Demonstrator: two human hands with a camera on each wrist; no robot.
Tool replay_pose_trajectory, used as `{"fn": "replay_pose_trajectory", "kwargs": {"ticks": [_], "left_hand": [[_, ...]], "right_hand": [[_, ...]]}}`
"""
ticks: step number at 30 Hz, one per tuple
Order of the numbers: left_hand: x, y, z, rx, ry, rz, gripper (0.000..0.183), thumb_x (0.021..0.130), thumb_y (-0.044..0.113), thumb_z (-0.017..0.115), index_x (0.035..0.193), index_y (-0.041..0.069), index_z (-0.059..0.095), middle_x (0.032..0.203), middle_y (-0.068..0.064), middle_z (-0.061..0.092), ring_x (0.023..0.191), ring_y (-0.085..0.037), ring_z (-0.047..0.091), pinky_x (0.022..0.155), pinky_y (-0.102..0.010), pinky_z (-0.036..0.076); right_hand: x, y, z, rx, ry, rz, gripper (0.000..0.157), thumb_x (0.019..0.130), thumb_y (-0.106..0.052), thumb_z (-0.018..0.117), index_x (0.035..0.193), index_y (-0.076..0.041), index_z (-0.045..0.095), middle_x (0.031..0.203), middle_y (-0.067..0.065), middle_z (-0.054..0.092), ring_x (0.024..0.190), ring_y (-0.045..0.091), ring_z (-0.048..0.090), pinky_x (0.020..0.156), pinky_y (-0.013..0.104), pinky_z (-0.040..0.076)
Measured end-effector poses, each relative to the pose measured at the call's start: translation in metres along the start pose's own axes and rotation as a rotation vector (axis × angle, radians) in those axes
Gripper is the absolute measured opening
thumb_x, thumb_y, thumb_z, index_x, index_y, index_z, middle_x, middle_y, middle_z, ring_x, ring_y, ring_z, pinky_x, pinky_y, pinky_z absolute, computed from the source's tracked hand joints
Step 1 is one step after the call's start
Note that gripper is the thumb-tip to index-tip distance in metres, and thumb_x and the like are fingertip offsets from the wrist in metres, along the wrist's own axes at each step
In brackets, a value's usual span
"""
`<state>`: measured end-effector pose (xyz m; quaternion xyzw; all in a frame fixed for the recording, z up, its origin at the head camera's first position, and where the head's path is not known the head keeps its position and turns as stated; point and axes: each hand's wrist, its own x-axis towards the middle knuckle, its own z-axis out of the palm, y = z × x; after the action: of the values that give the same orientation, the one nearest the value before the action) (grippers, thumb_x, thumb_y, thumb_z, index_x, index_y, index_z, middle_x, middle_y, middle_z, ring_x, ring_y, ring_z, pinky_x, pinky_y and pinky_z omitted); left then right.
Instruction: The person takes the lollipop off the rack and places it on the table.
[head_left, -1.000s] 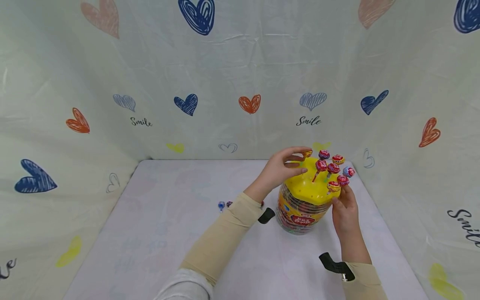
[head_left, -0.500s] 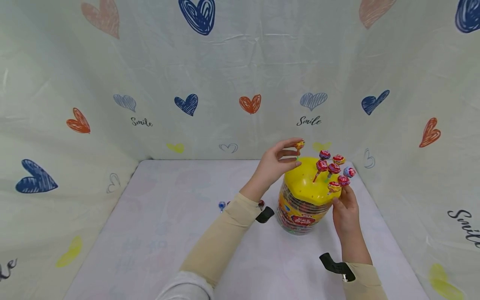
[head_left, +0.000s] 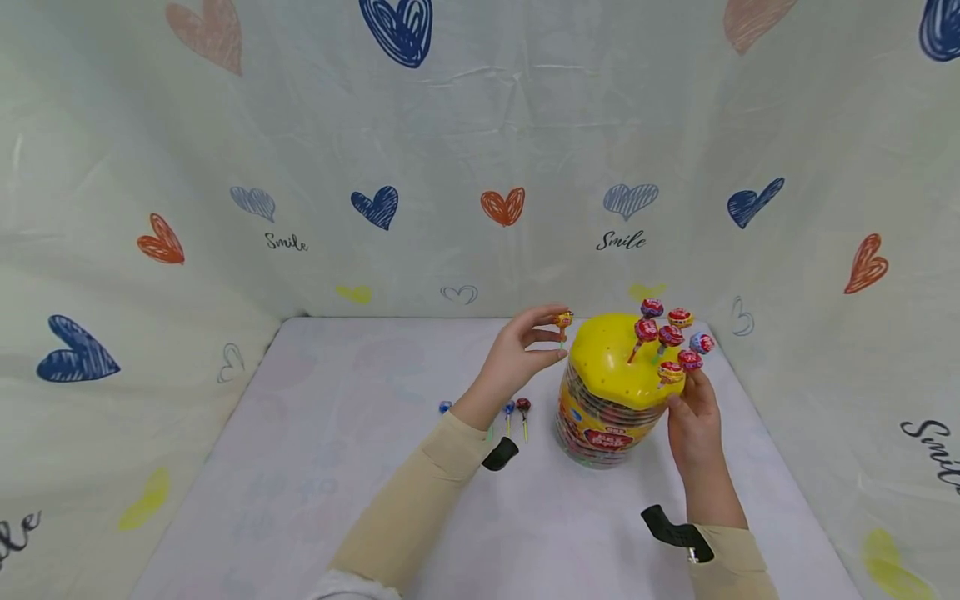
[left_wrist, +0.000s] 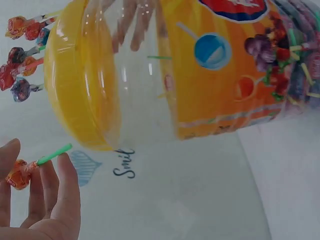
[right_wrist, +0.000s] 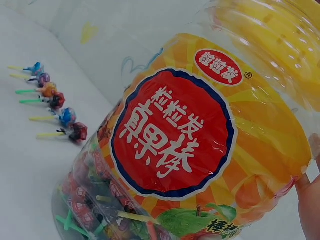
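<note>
A large clear jar of lollipops [head_left: 596, 433] with a yellow lid [head_left: 603, 362] stands tilted on the right part of the table. Several wrapped lollipops [head_left: 646, 331] stick up from holes on the lid's right side. My right hand [head_left: 693, 429] grips the jar's right side just below the lid, its fingers visible through the clear wall in the left wrist view. Left of the lid, my left hand [head_left: 513, 354] pinches an orange-yellow lollipop [left_wrist: 20, 175]. This lollipop's green stick [left_wrist: 56, 153] is apart from the lid and points toward it.
A row of several lollipops [right_wrist: 56, 100] lies on the white table [head_left: 300, 467] left of the jar, partly hidden behind my left forearm in the head view. A light curtain [head_left: 420, 125] printed with hearts surrounds the table.
My left hand has lifted off the lid and moved left and then down with the orange-yellow lollipop. More of the row on the table shows now. The right hand and jar stay put.
</note>
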<state>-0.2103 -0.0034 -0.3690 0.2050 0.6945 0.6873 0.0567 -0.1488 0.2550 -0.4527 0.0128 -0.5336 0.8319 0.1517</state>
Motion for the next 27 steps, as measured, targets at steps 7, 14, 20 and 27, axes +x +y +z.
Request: {"fn": "replay_pose_trajectory", "kwargs": {"ticks": [7,14,20,27], "left_hand": [[-0.021,-0.018,-0.017,0.032,0.029,-0.053,0.053,0.087,-0.004,0.069,0.133,0.022,0.059,0.127,-0.002,0.057,0.105,-0.021,0.060,0.083,-0.032,0.055],[-0.038,-0.033,-0.033,0.089,0.063,-0.121,0.056,0.086,-0.005,0.070,0.134,0.022,0.058,0.130,-0.003,0.055,0.105,-0.022,0.061,0.083,-0.032,0.055],[-0.051,-0.042,-0.045,0.112,0.091,-0.172,0.056,0.086,-0.006,0.069,0.134,0.020,0.057,0.129,-0.005,0.055,0.104,-0.022,0.062,0.082,-0.032,0.056],[-0.063,-0.064,-0.066,0.124,0.135,-0.211,0.057,0.085,-0.011,0.067,0.132,0.019,0.058,0.127,-0.010,0.055,0.102,-0.027,0.062,0.074,-0.038,0.057]], "right_hand": [[0.001,-0.003,-0.001,-0.032,-0.027,-0.037,0.044,0.096,0.008,0.050,0.136,-0.010,0.049,0.150,0.005,0.033,0.137,0.019,0.028,0.113,0.028,0.027],[0.002,-0.006,-0.002,-0.057,-0.067,-0.083,0.040,0.094,0.011,0.049,0.128,-0.010,0.052,0.148,0.006,0.036,0.136,0.021,0.030,0.110,0.027,0.032],[0.003,-0.009,0.000,-0.085,-0.046,-0.047,0.041,0.093,0.013,0.048,0.126,-0.012,0.052,0.148,0.005,0.034,0.136,0.021,0.029,0.112,0.028,0.030],[0.004,-0.013,0.006,-0.118,0.004,0.065,0.051,0.096,0.005,0.050,0.142,-0.017,0.043,0.155,0.003,0.025,0.142,0.019,0.020,0.116,0.030,0.019]]}}
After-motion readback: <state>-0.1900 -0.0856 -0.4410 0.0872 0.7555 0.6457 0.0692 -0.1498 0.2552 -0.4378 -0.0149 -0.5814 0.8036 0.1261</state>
